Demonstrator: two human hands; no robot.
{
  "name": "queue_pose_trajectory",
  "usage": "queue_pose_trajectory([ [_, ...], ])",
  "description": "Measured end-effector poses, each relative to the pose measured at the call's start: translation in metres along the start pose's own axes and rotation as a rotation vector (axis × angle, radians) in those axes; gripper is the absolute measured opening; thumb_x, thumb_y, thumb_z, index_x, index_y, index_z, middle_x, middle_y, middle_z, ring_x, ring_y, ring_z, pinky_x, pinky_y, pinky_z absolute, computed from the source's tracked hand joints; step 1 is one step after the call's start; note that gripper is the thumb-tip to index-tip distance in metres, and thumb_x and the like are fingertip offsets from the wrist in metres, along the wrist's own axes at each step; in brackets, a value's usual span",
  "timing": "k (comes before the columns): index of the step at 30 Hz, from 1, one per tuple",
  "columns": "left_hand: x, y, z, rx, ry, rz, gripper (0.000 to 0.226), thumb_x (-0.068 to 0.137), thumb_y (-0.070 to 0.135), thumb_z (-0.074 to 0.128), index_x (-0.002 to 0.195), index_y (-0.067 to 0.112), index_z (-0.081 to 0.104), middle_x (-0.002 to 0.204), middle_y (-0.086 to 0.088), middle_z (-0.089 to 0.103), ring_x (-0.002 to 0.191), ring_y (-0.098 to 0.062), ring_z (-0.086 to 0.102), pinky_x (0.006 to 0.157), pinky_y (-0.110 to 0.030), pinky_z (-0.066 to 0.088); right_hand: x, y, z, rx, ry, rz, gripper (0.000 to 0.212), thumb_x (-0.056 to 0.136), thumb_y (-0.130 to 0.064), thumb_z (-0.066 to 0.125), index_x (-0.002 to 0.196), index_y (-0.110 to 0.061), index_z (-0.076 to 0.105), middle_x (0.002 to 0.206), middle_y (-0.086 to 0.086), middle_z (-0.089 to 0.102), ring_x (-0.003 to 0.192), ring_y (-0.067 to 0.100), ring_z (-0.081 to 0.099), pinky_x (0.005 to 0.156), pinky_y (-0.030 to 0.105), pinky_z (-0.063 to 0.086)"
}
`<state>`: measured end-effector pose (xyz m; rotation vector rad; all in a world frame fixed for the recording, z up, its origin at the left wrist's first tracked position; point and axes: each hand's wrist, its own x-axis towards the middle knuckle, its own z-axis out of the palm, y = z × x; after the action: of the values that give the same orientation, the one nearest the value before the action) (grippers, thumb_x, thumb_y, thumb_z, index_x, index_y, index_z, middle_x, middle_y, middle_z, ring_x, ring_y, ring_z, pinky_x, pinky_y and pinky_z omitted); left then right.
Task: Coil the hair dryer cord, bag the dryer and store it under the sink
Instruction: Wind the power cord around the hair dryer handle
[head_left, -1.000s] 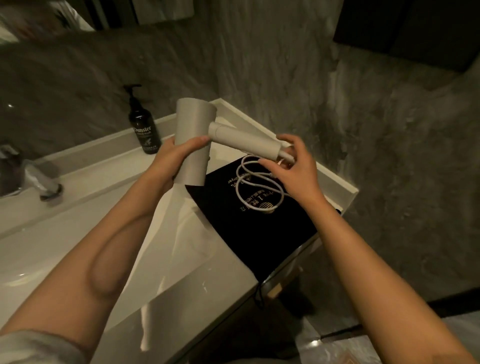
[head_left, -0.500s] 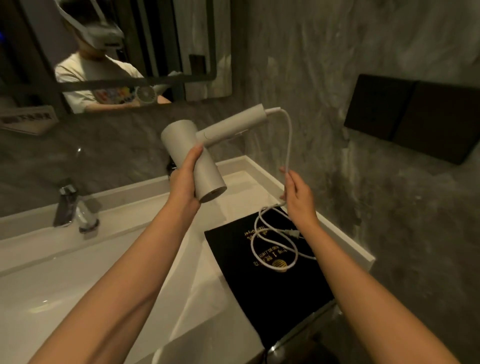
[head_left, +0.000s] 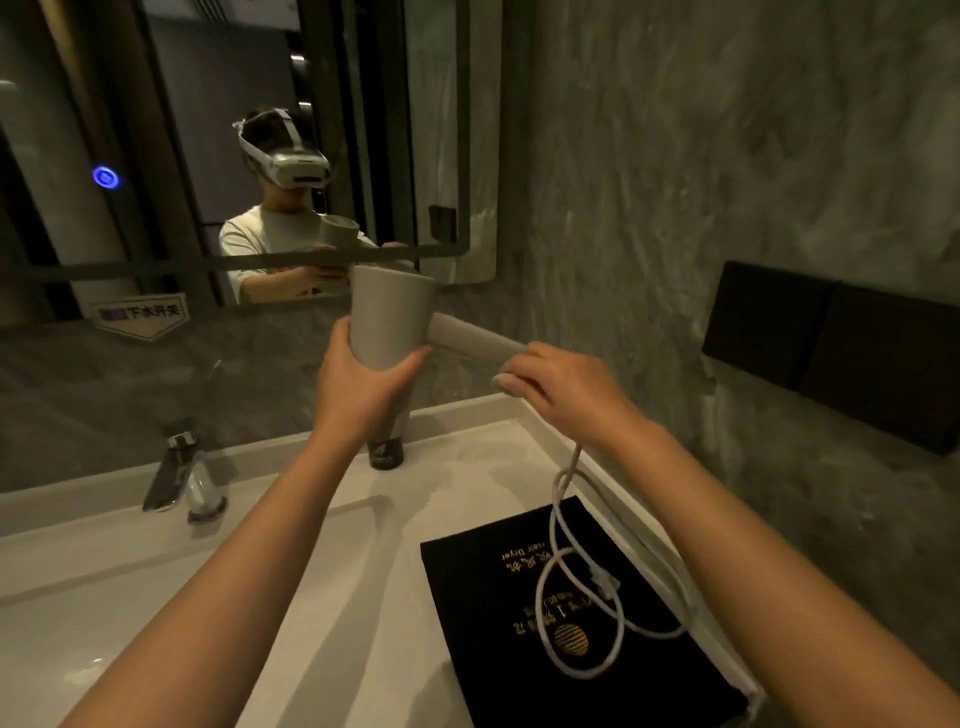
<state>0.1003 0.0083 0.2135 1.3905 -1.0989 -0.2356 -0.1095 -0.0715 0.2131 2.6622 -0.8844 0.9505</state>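
I hold a grey hair dryer (head_left: 389, 325) up in front of the mirror. My left hand (head_left: 358, 387) wraps around its barrel from below. The handle points right, and my right hand (head_left: 566, 387) closes on the handle's end, where the white cord (head_left: 563, 514) leaves it. From that hand the cord hangs down and lies in loose loops on a flat black bag (head_left: 519, 623) with gold lettering. The bag rests on the white counter (head_left: 363, 649) at the right end.
A chrome tap (head_left: 179, 475) stands at the back left of the basin. A dark pump bottle (head_left: 385, 452) stands behind my left wrist. The grey stone wall (head_left: 675, 208) closes the right side, with black panels (head_left: 831, 348) on it. A mirror (head_left: 208, 156) hangs above.
The view has tilted up toward the mirror. The dryer's handle has swung down to point right, and my right hand has risen from the hanging cord to the handle's end.
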Motion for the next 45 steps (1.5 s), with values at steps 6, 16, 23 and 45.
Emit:
queue_pose_trajectory([
  [6,0.008,0.001,-0.028,0.02,-0.234,0.037,0.067,0.069,0.038,0.079,0.124,0.031,0.041,0.105,0.006,0.053,0.094,-0.013,0.056,0.066,-0.024,0.045,0.027,0.004,-0.032,0.377,-0.018,0.011,0.009,0.08,-0.034,0.071,0.08,-0.028,0.065,0.076,-0.013,0.055,0.071,0.006,0.055,0.064,0.022,0.043],
  [16,0.006,0.008,-0.039,-0.338,-0.441,-0.208,0.067,0.055,0.056,0.076,0.108,0.02,0.058,0.1,-0.014,0.067,0.073,-0.014,0.069,0.061,-0.028,0.058,0.051,-0.01,-0.038,0.988,-0.075,0.246,0.026,0.086,-0.022,0.064,0.06,-0.018,0.063,0.05,-0.013,0.057,0.05,0.0,0.051,0.05,0.013,0.043],
  [23,-0.003,0.028,-0.002,-0.725,-0.328,-0.402,0.037,0.074,0.036,0.068,0.101,0.012,0.06,0.079,-0.008,0.07,0.067,-0.017,0.066,0.066,-0.033,0.056,0.064,-0.034,0.003,1.314,0.191,0.765,0.022,0.095,-0.009,0.045,0.074,-0.012,0.05,0.055,0.001,0.054,0.028,0.0,0.043,0.03,0.014,0.03],
  [45,0.017,0.052,-0.01,-0.031,0.207,0.141,0.075,0.074,0.04,0.076,0.134,0.02,0.035,0.111,0.005,0.045,0.086,0.001,0.047,0.063,-0.015,0.038,0.073,-0.024,-0.087,0.142,0.146,-0.094,0.021,0.09,-0.035,0.058,0.099,-0.022,0.071,0.088,-0.004,0.063,0.081,0.013,0.058,0.069,0.032,0.047],
])
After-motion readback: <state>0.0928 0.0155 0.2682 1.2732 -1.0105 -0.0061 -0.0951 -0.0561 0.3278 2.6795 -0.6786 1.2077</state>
